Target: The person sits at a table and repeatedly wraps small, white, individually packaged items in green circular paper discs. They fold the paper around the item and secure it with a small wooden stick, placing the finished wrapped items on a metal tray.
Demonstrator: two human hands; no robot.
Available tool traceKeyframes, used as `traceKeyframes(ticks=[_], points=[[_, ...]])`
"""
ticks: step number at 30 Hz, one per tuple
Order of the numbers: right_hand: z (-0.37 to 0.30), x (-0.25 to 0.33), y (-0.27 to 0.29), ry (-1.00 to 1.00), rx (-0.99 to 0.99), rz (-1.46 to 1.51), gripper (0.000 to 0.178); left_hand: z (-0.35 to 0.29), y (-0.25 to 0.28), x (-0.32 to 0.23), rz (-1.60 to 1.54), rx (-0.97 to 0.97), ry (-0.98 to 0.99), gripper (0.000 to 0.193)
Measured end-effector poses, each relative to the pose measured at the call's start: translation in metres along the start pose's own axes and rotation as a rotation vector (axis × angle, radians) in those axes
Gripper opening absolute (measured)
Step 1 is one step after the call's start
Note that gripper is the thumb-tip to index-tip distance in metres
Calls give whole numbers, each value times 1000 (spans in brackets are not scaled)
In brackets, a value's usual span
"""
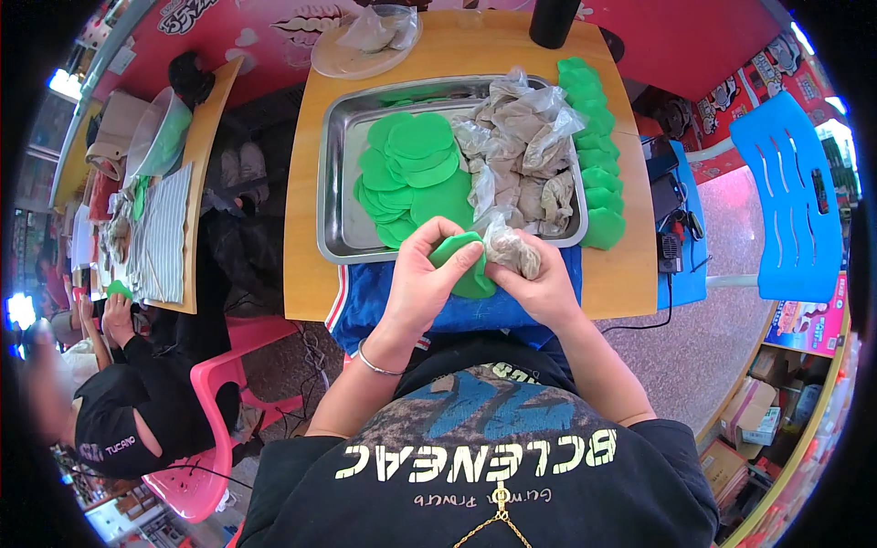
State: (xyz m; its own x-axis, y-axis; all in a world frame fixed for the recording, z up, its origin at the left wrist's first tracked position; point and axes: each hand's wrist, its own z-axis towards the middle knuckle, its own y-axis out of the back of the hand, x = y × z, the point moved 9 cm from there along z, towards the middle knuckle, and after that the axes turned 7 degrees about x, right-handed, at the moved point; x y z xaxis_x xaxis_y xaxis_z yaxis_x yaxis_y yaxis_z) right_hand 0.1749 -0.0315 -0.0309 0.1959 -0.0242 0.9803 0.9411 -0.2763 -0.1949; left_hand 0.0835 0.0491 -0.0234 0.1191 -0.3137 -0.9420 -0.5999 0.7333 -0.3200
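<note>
My left hand (pixel 422 279) pinches a green, bent, flat piece (pixel 473 282) between thumb and fingers. My right hand (pixel 545 285) grips a small clear plastic bag (pixel 513 248) with something greyish-brown inside, right beside the green piece. Both hands meet over the near edge of a metal tray (pixel 334 173). Inside the tray, a pile of thin green discs (pixel 420 142) lies left of centre. A heap of similar small bags (pixel 525 128) fills its right side. Along the tray's right edge runs an overlapping row of green pieces (pixel 598 164).
A clear plate (pixel 343 60) with a plastic bag and a black cylinder (pixel 554 23) stand at the table's far side. To the right are a small black device (pixel 670 251) and a blue chair (pixel 787 196). A co-worker (pixel 119 393) sits left, by a pink chair (pixel 206 438).
</note>
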Motion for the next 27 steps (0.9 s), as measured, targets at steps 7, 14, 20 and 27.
traceKeyframes(ticks=[7, 14, 20, 27], points=[[0, 6, -4, 78, 230, -265, 21, 0, 3, 0, 74, 30, 3, 15], [-3, -13, 5, -83, 35, -45, 12, -2, 0, 0, 57, 14, 8, 14], [-3, 8, 4, 156, 11, -127, 11, -4, 4, -1, 53, 3, -31, 13], [-3, 21, -13, 174, 192, -492, 21, -2, -7, -2, 61, 141, -30, 8]])
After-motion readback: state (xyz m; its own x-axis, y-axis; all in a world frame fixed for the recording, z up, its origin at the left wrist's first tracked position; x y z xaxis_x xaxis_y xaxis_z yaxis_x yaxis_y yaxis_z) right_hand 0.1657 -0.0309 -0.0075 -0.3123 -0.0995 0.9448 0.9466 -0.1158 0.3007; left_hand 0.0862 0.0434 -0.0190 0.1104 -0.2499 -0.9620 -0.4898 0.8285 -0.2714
